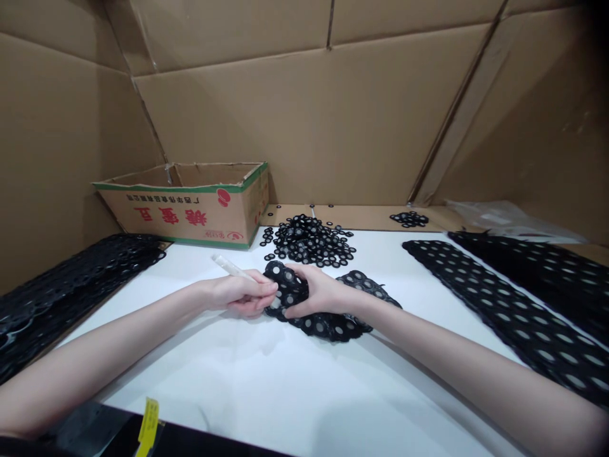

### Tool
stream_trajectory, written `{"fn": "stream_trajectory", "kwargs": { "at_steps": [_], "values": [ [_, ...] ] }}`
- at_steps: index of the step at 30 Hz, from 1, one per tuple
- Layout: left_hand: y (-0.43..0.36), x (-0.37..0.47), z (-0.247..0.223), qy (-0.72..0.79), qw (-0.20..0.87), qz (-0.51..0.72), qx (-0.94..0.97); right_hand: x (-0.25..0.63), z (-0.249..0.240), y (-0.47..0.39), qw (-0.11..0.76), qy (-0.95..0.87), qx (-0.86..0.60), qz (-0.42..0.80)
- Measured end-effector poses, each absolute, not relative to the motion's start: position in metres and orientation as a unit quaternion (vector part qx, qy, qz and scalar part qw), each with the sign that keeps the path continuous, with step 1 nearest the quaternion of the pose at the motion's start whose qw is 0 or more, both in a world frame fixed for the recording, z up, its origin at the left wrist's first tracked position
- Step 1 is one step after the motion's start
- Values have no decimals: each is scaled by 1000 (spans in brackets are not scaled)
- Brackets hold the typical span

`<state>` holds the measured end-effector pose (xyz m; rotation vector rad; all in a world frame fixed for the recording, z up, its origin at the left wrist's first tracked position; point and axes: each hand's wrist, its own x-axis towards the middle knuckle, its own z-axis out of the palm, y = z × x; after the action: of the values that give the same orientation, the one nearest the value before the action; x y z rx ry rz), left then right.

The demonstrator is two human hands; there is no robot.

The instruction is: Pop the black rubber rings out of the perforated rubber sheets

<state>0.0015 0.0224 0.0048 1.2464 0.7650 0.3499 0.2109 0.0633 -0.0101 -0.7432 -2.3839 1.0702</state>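
My left hand (242, 293) is closed around a white pen-like stick (231, 266), which points up and to the left. Its thumb and fingertips meet the left edge of a bunched black sheet with rows of round pale spots (328, 325). From the other side, my right hand (323, 291) grips that same sheet, thumb below and fingers above, holding its left end up. The sheet's right part lies folded on the white table under my right wrist. Just behind both hands is a heap of small black rings (309, 240).
An open cardboard box (190, 212) stands at the back left. Black spotted strips (504, 304) lie along the right, and more black layered sheets (61, 273) along the left. A small ring cluster (409, 219) and a clear plastic bag (514, 219) sit by the back cardboard wall (309, 127).
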Motion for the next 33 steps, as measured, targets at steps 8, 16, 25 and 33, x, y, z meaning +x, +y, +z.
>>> {"fn": "stream_trajectory", "kwargs": {
  "at_steps": [8, 16, 25, 33],
  "values": [
    [23, 4, 4, 340, 753, 122, 549, 210, -9, 63, 206, -861, -256, 388],
    [22, 0, -1, 329, 753, 156, 548, 212, -9, 63, 209, -861, -262, 382],
    [19, 4, 10, 350, 700, 94, 615, 211, -8, 63, 197, -861, -269, 384],
    [22, -1, -1, 321, 758, 154, 547, 212, -7, 62, 206, -858, -264, 389]
  ]
}}
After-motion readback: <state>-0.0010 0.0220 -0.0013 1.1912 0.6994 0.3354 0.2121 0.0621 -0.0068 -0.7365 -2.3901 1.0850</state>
